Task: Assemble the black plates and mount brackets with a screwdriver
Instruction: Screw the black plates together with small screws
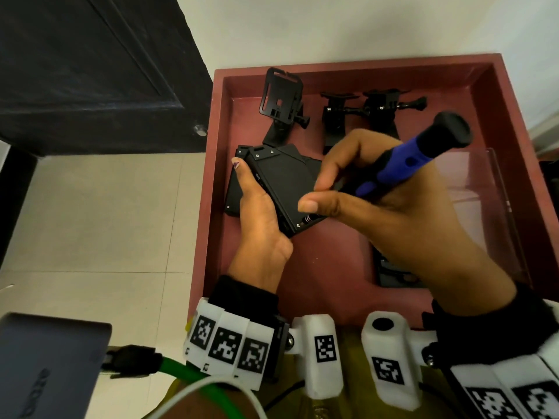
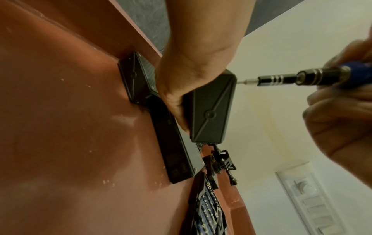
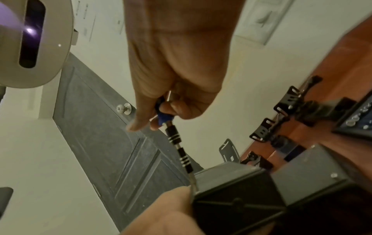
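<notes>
Item: black plate (image 1: 279, 189), held tilted above the red tray (image 1: 332, 267), gripped along its edge by my left hand (image 1: 260, 219). Screwdriver (image 1: 405, 164), blue-handled, pinched in my right hand (image 1: 378, 207), tip set at the plate's near corner. Mount brackets (image 1: 375, 110) lay at the tray's far side; another plate (image 2: 133, 79) lay beneath.

Three mount brackets (image 1: 282, 99), one screwdriver (image 1: 414, 155)

- No text, brand or number was readable.
- The white wrist bands (image 1: 225, 346) bore black square code markers, not words.
</notes>
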A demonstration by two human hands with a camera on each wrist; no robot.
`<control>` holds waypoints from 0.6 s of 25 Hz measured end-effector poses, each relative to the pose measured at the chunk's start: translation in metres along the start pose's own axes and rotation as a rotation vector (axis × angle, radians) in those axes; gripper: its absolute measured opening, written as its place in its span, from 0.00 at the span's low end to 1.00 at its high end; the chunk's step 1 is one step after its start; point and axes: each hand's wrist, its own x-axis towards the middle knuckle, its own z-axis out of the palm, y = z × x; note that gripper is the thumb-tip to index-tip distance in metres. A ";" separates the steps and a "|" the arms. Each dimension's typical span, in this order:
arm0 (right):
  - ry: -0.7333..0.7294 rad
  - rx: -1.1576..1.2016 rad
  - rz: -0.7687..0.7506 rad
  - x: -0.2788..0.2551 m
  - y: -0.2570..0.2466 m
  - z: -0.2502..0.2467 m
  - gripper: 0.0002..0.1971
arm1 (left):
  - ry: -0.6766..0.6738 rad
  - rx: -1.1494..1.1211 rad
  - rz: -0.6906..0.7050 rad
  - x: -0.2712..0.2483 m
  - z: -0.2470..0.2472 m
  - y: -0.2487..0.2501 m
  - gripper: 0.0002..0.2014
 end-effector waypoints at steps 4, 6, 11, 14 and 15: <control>-0.142 0.059 0.085 -0.002 -0.006 -0.017 0.06 | 0.004 -0.039 0.013 0.003 -0.001 0.003 0.40; -0.164 0.083 0.114 -0.002 -0.008 -0.027 0.10 | -0.005 -0.037 0.026 0.003 0.001 0.004 0.39; 0.116 -0.322 0.083 -0.004 -0.006 -0.025 0.20 | 0.046 0.005 0.030 -0.002 0.003 0.005 0.38; 0.183 -0.425 0.022 -0.002 -0.003 -0.020 0.18 | 0.044 0.015 0.038 -0.003 0.003 0.006 0.36; 0.168 -0.394 -0.010 0.000 -0.002 -0.019 0.14 | 0.042 0.015 0.039 -0.002 0.003 0.006 0.35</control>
